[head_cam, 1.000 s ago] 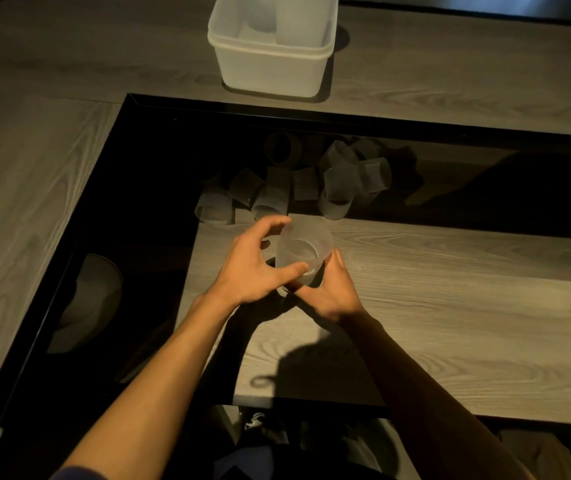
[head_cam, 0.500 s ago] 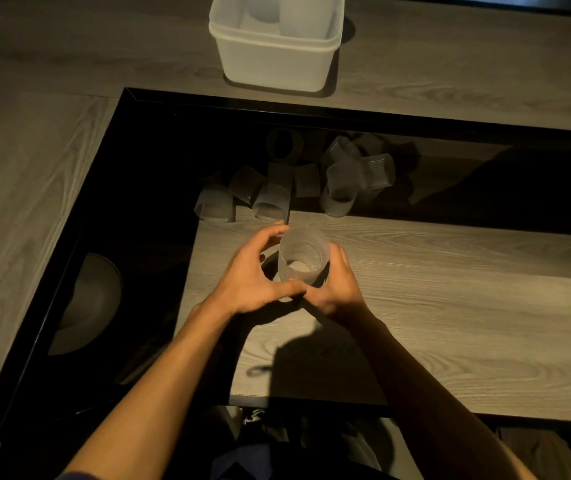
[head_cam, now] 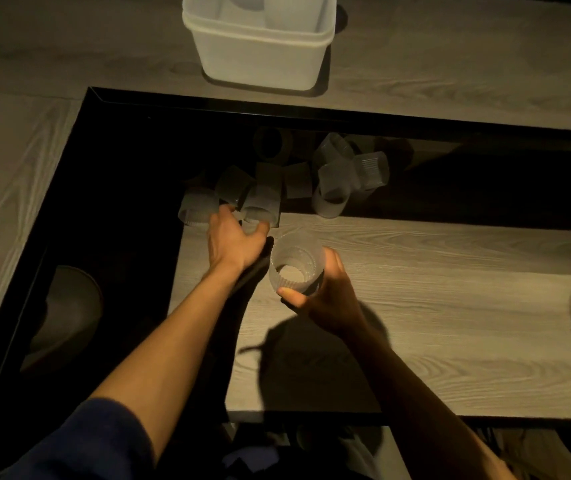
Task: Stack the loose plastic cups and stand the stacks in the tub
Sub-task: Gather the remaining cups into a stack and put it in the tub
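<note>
- Head view: the right hand [head_cam: 329,292] grasps a ribbed translucent held cup [head_cam: 294,268]. The thumb lies on its near side and the fingers wrap its right wall.
- The held cup stands mouth-up, just above the pale wood board [head_cam: 450,306]. I cannot tell whether more cups are nested inside it.
- The left hand [head_cam: 233,240] is stretched far and left of the held cup, with thumb and fingers spread at the mouth of a lying cup [head_cam: 261,202]. Whether it grips that cup cannot be told.
- A second cup [head_cam: 198,209] lies just left of the left hand's fingers.
- The loose cups [head_cam: 336,181] lie tumbled on their sides in a cluster on the dark glass panel [head_cam: 121,202], along the far edge of the board.
- The white tub [head_cam: 259,60] sits on the far table surface, well apart from both hands.
- Cup stacks [head_cam: 289,10] stand upright inside the tub.
- A dark blue sleeve [head_cam: 97,441] covers the left upper arm at the near left.
</note>
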The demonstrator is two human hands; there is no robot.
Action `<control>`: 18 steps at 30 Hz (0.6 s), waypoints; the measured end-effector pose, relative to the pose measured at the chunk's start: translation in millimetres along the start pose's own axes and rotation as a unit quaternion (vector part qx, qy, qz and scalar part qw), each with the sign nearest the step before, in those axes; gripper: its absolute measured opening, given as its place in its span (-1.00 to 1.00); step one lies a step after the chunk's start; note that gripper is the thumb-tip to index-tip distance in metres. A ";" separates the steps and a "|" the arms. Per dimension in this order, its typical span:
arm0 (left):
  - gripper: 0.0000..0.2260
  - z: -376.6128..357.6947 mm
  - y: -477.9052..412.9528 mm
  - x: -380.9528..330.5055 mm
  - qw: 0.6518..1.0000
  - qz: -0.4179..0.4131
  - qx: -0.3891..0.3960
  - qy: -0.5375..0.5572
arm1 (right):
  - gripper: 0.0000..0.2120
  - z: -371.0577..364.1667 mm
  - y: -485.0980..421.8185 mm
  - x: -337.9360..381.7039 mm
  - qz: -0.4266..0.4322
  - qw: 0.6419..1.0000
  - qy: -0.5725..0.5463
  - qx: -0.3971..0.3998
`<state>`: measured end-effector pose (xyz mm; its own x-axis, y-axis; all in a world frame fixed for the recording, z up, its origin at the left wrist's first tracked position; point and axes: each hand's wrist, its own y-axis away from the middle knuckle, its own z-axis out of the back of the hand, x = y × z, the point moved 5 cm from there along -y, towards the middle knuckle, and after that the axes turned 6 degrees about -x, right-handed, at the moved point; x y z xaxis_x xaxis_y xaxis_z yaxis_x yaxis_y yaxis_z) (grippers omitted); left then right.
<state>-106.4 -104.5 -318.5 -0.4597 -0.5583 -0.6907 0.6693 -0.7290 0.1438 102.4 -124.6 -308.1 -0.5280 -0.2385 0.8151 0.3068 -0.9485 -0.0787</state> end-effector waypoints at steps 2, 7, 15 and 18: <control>-0.25 -10.4 -9.4 -4.3 0.999 0.053 0.000 0.010 | -0.29 0.4 -1.6 -0.5 -0.018 1.000 -0.005 0.010; 0.04 -38.0 -24.0 5.0 0.985 0.159 0.042 0.056 | -0.27 4.2 -3.1 1.8 -0.031 0.999 -0.003 0.034; -0.34 -32.9 -15.2 8.1 0.982 0.148 0.032 0.112 | -0.24 0.6 -3.8 -1.5 -0.042 0.999 -0.002 0.029; -0.47 -20.3 -1.4 7.5 0.975 0.127 0.037 0.176 | -0.26 -0.5 -2.8 -1.4 -0.048 0.999 -0.010 0.017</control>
<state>-99.0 -99.6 -338.3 -0.0469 -0.5637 -0.8246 0.6850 -0.6190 0.3842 101.9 -121.8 -309.3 -0.5402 -0.1422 0.8294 0.2831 -0.9589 0.0200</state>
